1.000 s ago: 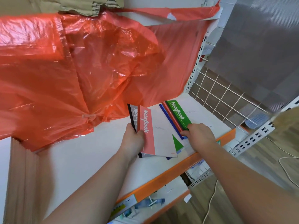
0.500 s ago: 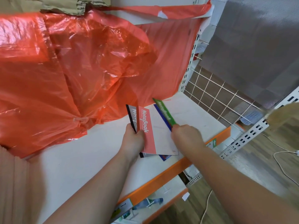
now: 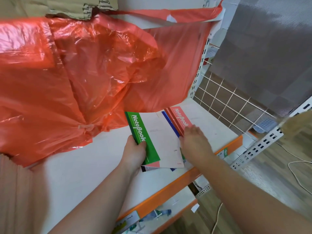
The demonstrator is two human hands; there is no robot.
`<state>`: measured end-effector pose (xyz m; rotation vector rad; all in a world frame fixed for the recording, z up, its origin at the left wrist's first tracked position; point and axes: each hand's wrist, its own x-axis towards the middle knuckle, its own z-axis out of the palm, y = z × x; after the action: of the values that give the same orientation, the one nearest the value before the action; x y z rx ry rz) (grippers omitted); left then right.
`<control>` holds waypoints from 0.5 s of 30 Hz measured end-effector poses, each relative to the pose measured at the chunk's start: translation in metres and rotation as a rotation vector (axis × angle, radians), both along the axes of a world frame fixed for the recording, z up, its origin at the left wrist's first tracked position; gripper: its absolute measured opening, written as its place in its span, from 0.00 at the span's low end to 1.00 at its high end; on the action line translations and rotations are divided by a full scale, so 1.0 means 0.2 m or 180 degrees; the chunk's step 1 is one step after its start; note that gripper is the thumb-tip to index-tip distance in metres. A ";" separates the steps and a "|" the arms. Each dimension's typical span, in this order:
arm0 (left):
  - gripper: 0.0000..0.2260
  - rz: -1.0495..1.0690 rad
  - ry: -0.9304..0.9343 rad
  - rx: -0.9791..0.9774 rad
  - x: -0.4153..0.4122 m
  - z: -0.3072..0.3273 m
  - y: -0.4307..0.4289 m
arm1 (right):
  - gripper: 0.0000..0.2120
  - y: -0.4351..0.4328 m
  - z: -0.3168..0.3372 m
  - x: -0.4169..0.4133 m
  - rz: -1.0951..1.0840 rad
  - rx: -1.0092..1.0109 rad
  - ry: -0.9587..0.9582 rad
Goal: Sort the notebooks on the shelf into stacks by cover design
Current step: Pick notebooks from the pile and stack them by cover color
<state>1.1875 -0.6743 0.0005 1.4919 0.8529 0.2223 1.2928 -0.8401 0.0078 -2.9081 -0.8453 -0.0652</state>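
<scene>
Two piles near shelf [image 3: 76,166] front edge. Left hand [image 3: 135,152] clamps green notebook [image 3: 143,134] by spine; red notebook [image 3: 180,119] just right of it, long axis front-to-back. Right hand [image 3: 194,141] nearer, fingers straight, flat over it.

Left hand [image 3: 135,150] grips the green notebook [image 3: 152,137] at its near edge, thumb on the cover, with pink and black corners peeking out underneath. Right hand [image 3: 194,141] is flat, fingers straight, over the near end of the pink notebook [image 3: 180,118]; motion blur hides whether it touches. A blue notebook [image 3: 168,122] shows as a strip between the two. All sit on the white shelf [image 3: 81,166] with its orange lip. Red plastic [image 3: 76,73] drapes behind, a wire grid [image 3: 228,102] stands right, and a cable [image 3: 298,168] lies on the floor.
</scene>
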 end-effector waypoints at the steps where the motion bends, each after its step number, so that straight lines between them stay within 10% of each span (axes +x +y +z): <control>1: 0.10 -0.0008 0.0006 0.0044 0.00 0.00 0.00 | 0.16 -0.02 -0.03 0.04 -0.0224 -0.0035 0.0115; 15: 0.09 0.0087 -0.0189 -0.0253 -0.02 0.03 0.00 | 0.09 0.18 0.10 -0.24 0.0935 -0.0463 -0.0336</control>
<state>1.1844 -0.6744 0.0064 1.3939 0.8256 0.2490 1.2458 -0.8035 0.0270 -2.8951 -1.3385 -0.1380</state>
